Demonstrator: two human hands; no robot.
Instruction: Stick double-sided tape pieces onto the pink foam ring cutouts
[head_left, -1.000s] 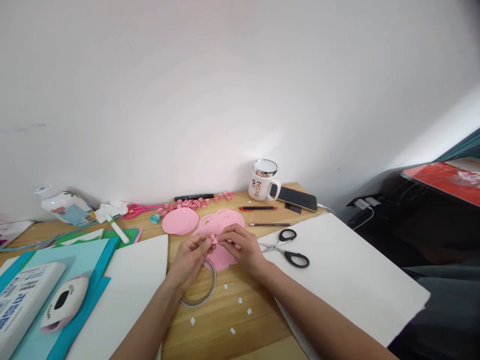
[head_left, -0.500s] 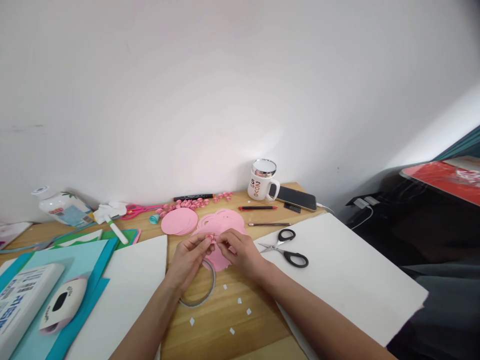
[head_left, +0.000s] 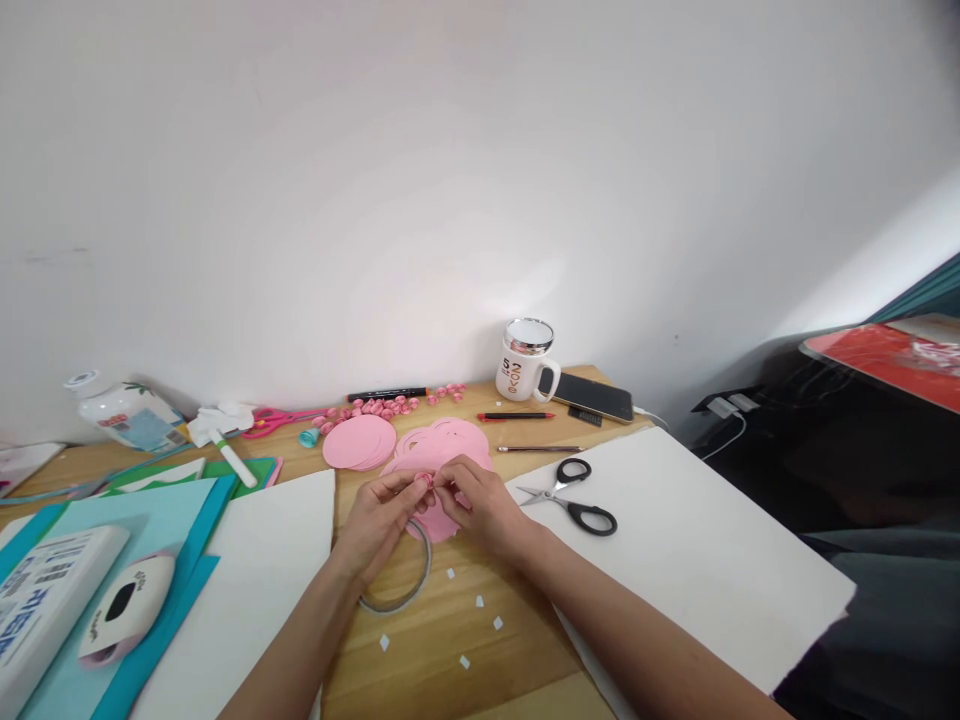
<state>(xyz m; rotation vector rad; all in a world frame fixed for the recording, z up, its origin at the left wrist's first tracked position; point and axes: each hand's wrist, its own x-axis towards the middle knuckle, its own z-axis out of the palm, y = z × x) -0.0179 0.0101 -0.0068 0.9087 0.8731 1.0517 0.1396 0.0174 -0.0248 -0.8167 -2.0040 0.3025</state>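
1. A small pink paper coil (head_left: 424,481) sits between the fingertips of both hands, above a heap of cut pink sheets (head_left: 451,436), which spreads around it and on toward 12 o'clock.
2. The left hand (head_left: 381,512), on the coil's 8 o'clock side, grips it between thumb and fingers.
3. The right hand (head_left: 484,500), at 3 to 4 o'clock, has its fingers curled in, and thumb and fingertips pinch the coil's near edge; the exact hold is too small to make out.
4. At 7 o'clock, just beside the left hand, a tape roll (head_left: 428,572) lies flat on the wooden table (head_left: 409,680).
5. White scraps (head_left: 464,662) lie scattered between 5 and 7 o'clock.
6. At 10 o'clock is a stack of pink discs (head_left: 358,442); past it, at 11, small pink rolls (head_left: 381,408) are clustered.
7. At 3 o'clock, black-handled scissors (head_left: 592,518) lie with blades parted on a white sheet (head_left: 675,560).
8. A white mug (head_left: 517,372) stands upright between 1 and 2 o'clock; a phone (head_left: 596,398) lies beside it at 2.
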